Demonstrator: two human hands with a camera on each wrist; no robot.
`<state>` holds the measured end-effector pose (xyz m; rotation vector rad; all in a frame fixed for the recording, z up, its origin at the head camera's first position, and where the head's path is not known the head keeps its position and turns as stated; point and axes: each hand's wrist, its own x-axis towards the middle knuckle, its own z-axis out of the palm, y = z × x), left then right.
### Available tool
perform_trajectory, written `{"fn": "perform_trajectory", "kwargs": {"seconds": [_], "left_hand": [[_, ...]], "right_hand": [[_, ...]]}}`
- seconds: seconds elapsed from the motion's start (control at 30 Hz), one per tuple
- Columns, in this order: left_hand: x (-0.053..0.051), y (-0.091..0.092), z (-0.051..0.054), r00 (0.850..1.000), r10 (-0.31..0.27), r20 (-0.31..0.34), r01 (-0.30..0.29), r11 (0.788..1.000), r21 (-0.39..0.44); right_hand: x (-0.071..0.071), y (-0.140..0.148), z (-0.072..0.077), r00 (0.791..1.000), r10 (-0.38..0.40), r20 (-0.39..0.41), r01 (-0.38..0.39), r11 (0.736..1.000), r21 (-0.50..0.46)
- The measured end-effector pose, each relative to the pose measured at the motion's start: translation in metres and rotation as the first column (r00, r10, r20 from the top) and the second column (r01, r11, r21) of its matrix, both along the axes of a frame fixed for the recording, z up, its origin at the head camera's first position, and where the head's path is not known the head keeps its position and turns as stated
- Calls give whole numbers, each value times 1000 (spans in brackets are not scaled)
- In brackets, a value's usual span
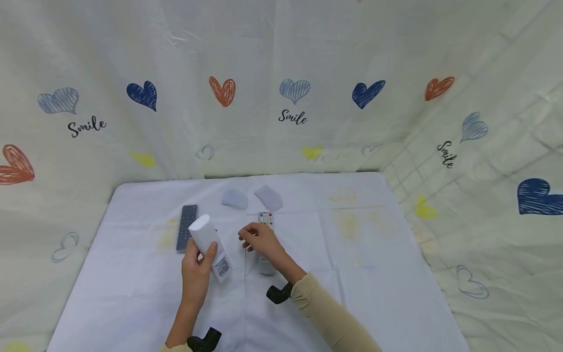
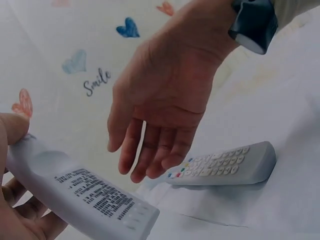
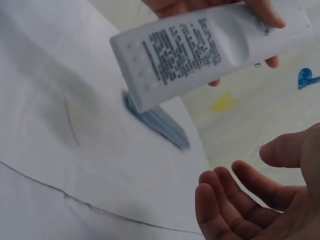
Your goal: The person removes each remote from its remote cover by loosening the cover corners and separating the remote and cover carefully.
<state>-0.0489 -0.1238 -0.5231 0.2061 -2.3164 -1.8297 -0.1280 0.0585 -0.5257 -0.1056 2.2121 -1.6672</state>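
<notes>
My left hand (image 1: pixel 196 269) grips a white remote control (image 1: pixel 206 239) above the table, thumb on one side and fingers on the other. Its back, printed with dark text, shows in the left wrist view as the same white remote (image 2: pixel 95 192). My right hand (image 1: pixel 264 240) hovers just to the right of it, empty, its fingers loosely curved. Beneath that hand lies a light grey remote control (image 1: pixel 266 266) with coloured buttons, partly covered from the head camera. A dark remote control (image 1: pixel 186 226) lies on the table behind the left hand.
Two thin pale pieces (image 1: pixel 234 199), of unclear material, lie towards the back of the white-covered table (image 1: pixel 374 303). A curtain (image 1: pixel 250 44) printed with hearts hangs behind and beside the table. Each wrist carries a black device (image 1: pixel 278 295).
</notes>
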Motion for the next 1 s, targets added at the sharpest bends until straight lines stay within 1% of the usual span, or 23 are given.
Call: {"fn": "perform_trajectory", "kwargs": {"seconds": [0.07, 0.13, 0.23, 0.33, 0.4, 0.5, 0.6, 0.73, 0.83, 0.93, 1.0], "left_hand": [[-1, 1, -1, 999, -18, -29, 17, 999, -32], [-3, 1, -1, 998, -34, -55, 30, 997, -67], [-5, 2, -4, 997, -55, -59, 48, 992, -120], [-5, 4, -6, 997, -67, -39, 60, 985, -159], [-4, 5, -9, 997, -73, -38, 66, 983, -169], [-3, 6, -12, 994, -90, -68, 77, 982, -174], [-2, 7, -16, 985, -119, -126, 97, 980, -172], [-2, 8, -21, 962, -184, -200, 155, 976, -152], [-2, 8, -25, 947, -236, -220, 208, 968, -142], [-1, 8, -28, 943, -263, -206, 234, 960, -153], [-1, 6, -30, 937, -283, -206, 254, 954, -157]], "right_hand": [[7, 1, -2, 997, -3, 74, 7, 998, -56], [13, 3, -4, 990, 4, 142, 11, 994, -109], [20, 6, -6, 974, 29, 225, 11, 985, -175], [25, 8, -7, 957, 64, 284, 4, 972, -235], [26, 10, -10, 946, 81, 313, 5, 965, -263], [28, 12, -13, 933, 97, 346, 4, 959, -282], [29, 14, -17, 916, 125, 380, -12, 958, -287], [29, 15, -22, 892, 160, 422, -15, 945, -326], [29, 16, -24, 879, 153, 451, 33, 925, -379], [29, 16, -24, 870, 142, 472, 80, 905, -418], [28, 17, -24, 864, 138, 485, 102, 894, -436]]}}
